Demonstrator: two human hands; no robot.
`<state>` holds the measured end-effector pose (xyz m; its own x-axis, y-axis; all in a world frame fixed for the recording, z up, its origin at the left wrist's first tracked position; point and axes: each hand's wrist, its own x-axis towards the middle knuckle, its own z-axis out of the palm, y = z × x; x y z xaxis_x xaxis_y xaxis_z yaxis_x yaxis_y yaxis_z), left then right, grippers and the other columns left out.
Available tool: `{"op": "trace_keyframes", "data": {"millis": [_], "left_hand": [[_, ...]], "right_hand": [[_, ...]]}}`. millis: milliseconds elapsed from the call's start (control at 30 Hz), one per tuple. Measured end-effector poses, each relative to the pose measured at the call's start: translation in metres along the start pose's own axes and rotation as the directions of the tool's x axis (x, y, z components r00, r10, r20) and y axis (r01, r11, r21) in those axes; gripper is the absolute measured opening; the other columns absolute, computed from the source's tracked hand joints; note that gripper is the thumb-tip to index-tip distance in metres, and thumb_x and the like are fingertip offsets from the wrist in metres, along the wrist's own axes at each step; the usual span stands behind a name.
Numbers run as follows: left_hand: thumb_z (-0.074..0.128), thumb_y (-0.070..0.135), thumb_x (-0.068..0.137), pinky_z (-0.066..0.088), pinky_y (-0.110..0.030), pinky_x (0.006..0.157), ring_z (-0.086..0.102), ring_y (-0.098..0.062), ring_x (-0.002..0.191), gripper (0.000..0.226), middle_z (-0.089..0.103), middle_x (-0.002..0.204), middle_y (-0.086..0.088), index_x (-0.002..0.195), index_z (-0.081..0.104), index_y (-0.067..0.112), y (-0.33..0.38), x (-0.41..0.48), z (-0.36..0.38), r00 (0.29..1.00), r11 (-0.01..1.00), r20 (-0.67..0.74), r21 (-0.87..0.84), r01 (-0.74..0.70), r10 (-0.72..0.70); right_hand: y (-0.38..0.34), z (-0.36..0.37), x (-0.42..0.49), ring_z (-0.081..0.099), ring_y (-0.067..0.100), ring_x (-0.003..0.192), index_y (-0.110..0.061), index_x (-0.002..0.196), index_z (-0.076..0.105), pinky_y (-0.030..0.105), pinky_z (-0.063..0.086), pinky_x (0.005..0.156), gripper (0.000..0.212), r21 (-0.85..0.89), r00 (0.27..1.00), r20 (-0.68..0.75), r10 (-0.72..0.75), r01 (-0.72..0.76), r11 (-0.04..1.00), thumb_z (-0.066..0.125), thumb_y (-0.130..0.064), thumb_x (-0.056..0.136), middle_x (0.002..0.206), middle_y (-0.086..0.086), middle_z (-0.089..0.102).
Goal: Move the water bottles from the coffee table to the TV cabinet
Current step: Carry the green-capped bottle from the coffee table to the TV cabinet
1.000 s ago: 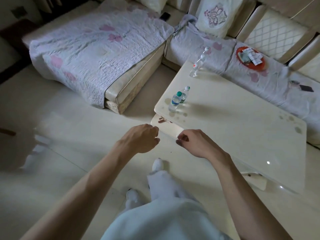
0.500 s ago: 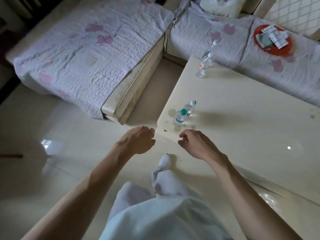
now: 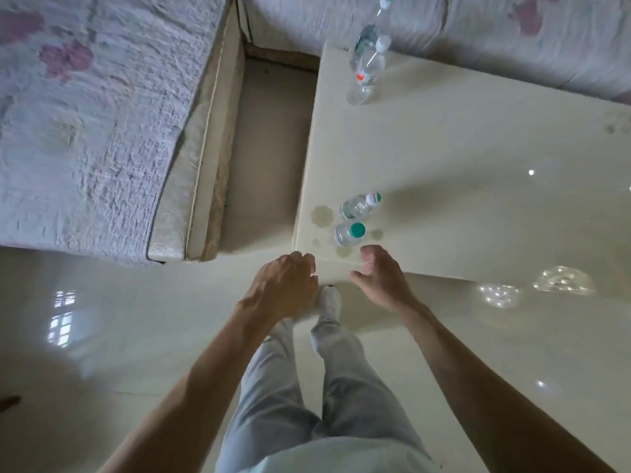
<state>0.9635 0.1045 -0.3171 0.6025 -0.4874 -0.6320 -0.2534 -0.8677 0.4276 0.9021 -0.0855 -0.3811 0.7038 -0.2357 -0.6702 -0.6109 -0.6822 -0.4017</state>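
Note:
Two small clear water bottles stand at the near left corner of the cream coffee table (image 3: 478, 206): one with a green cap (image 3: 349, 233) and, just behind it, one with a white cap (image 3: 359, 206). Two taller clear bottles (image 3: 367, 64) stand at the table's far left corner. My right hand (image 3: 377, 279) hovers over the near table edge, fingers loosely curled, empty, a short way below the green-capped bottle. My left hand (image 3: 285, 288) hangs beside the table corner, fingers curled in, holding nothing.
A sofa under a pale quilt with pink flowers (image 3: 85, 124) lies at left, with a narrow floor gap (image 3: 266, 158) between it and the table. More covered sofa (image 3: 495, 32) runs behind the table. My legs and white shoe (image 3: 329, 302) stand on the glossy floor.
I have stepped closer to the table, and the view has tilted down. Both hands have come nearer the near table corner; the right one now reaches over the edge. The bottles have not moved.

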Motion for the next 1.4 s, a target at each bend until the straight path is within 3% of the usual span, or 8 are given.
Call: {"op": "trace_keyframes", "data": {"millis": [267, 433, 667, 833, 967, 1133, 1200, 1400], "left_hand": [[0.044, 0.024, 0.095, 0.053, -0.042, 0.085, 0.064, -0.027, 0.098, 0.028, 0.063, 0.114, -0.009, 0.117, 0.057, 0.012, -0.031, 0.072, 0.009, 0.997, 0.998, 0.046, -0.002, -0.063, 0.063], [0.042, 0.023, 0.096, 0.053, -0.041, 0.082, 0.063, -0.027, 0.094, 0.027, 0.063, 0.109, -0.010, 0.113, 0.058, 0.009, -0.035, 0.080, 0.012, 0.988, 0.994, 0.112, 0.013, -0.110, 0.108], [0.041, 0.026, 0.097, 0.052, -0.043, 0.087, 0.063, -0.029, 0.099, 0.031, 0.063, 0.111, -0.010, 0.115, 0.060, 0.010, -0.038, 0.069, -0.004, 0.983, 0.992, 0.145, 0.047, -0.120, 0.112], [0.045, 0.026, 0.096, 0.054, -0.040, 0.083, 0.065, -0.025, 0.091, 0.026, 0.066, 0.105, -0.007, 0.108, 0.063, 0.013, -0.042, 0.047, -0.027, 0.985, 0.991, 0.120, 0.018, -0.130, 0.127], [0.049, 0.026, 0.096, 0.055, -0.039, 0.083, 0.066, -0.025, 0.089, 0.022, 0.067, 0.105, -0.008, 0.105, 0.065, 0.016, -0.044, 0.024, -0.047, 0.985, 0.988, 0.087, -0.029, -0.150, 0.152], [0.052, 0.026, 0.096, 0.053, -0.036, 0.088, 0.065, -0.021, 0.096, 0.025, 0.067, 0.114, -0.005, 0.116, 0.061, 0.015, -0.038, 0.004, -0.052, 0.979, 0.969, 0.014, -0.144, -0.200, 0.204], [0.053, 0.026, 0.095, 0.050, -0.034, 0.092, 0.062, -0.021, 0.107, 0.036, 0.061, 0.124, -0.006, 0.129, 0.052, 0.015, -0.029, 0.000, -0.046, 0.969, 0.957, -0.023, -0.156, -0.246, 0.245], [0.060, 0.021, 0.090, 0.043, -0.038, 0.103, 0.049, -0.026, 0.126, 0.066, 0.040, 0.142, -0.010, 0.147, 0.028, 0.012, 0.020, -0.035, -0.021, 0.873, 0.867, -0.133, -0.117, -0.484, 0.469]], "right_hand": [[0.016, 0.083, 0.087, 0.047, 0.031, 0.121, -0.004, 0.137, 0.036, 0.044, 0.043, 0.102, 0.086, 0.380, 0.919, -0.292, 0.265, -0.143, 0.914, 0.081, -0.035, 0.070, 0.131, 0.015, 0.045], [0.019, 0.094, 0.115, 0.044, 0.022, 0.118, -0.008, 0.134, 0.045, 0.017, 0.030, 0.094, 0.076, 0.456, 0.882, -0.377, 0.283, -0.089, 0.885, 0.082, -0.032, 0.072, 0.131, 0.010, 0.051], [0.016, 0.087, 0.117, 0.061, 0.024, 0.101, -0.009, 0.112, 0.059, 0.033, 0.047, 0.091, 0.060, 0.509, 0.838, -0.439, 0.324, -0.066, 0.859, 0.077, -0.043, 0.067, 0.108, 0.005, 0.066], [0.005, 0.064, 0.079, 0.061, 0.023, 0.096, -0.015, 0.104, 0.061, 0.045, 0.047, 0.092, 0.055, 0.463, 0.855, -0.441, 0.272, -0.043, 0.885, 0.076, -0.049, 0.064, 0.102, 0.001, 0.066], [-0.014, 0.025, 0.019, 0.063, 0.017, 0.096, -0.025, 0.100, 0.060, 0.044, 0.050, 0.089, 0.045, 0.460, 0.850, -0.479, 0.217, 0.033, 0.887, 0.080, -0.046, 0.065, 0.100, -0.004, 0.068], [-0.040, -0.023, -0.055, 0.063, 0.014, 0.101, -0.026, 0.116, 0.059, 0.038, 0.053, 0.088, 0.064, 0.388, 0.838, -0.517, 0.176, 0.046, 0.920, 0.080, -0.052, 0.061, 0.109, -0.006, 0.066], [-0.050, -0.039, -0.083, 0.063, 0.013, 0.101, -0.027, 0.122, 0.056, 0.027, 0.055, 0.085, 0.068, 0.371, 0.833, -0.529, 0.160, 0.058, 0.927, 0.081, -0.050, 0.063, 0.115, -0.005, 0.065], [-0.066, -0.067, -0.166, 0.063, 0.012, 0.101, -0.020, 0.129, 0.053, 0.011, 0.051, 0.079, 0.069, 0.428, 0.773, -0.610, 0.172, 0.139, 0.893, 0.082, -0.039, 0.070, 0.127, 0.000, 0.061]]}}
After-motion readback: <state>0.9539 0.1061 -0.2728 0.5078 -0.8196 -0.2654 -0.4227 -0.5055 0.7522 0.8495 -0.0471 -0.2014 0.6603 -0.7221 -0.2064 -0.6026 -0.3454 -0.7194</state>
